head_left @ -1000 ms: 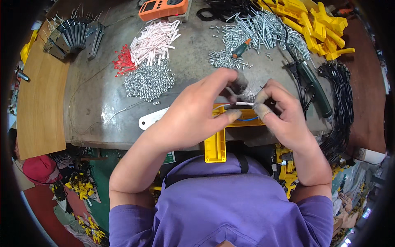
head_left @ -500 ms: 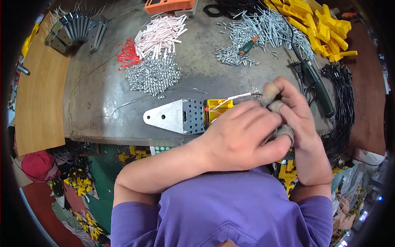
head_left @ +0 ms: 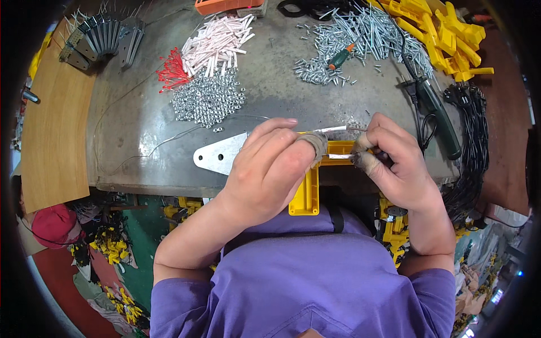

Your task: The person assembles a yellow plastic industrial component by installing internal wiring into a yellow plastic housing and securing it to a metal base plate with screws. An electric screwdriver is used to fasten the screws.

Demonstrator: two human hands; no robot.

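A yellow plastic handle shell (head_left: 304, 197) lies at the table's front edge, joined to a tapered metal plate (head_left: 218, 156). My left hand (head_left: 265, 172) lies over the joint between them, its covered fingertips closed on a white-sleeved wire (head_left: 340, 156) above the shell. My right hand (head_left: 400, 166) pinches the other end of this wire between covered thumb and finger. A second white sleeve (head_left: 333, 129) runs just behind, with a thin dark wire leading toward my right hand. My left fingers hide the perforated part of the plate.
Piles of white sleeves (head_left: 217, 42), red pieces (head_left: 172, 70) and nuts (head_left: 205, 98) lie at the back left. Screws (head_left: 366, 42), a small screwdriver (head_left: 341, 57) and yellow shells (head_left: 445, 34) lie back right. A dark green corded tool (head_left: 439, 118) and black cables (head_left: 468, 141) flank the right.
My left hand has moved left and uncovered the yellow shell. My hands have drawn apart, with the white-sleeved wire now showing between them.
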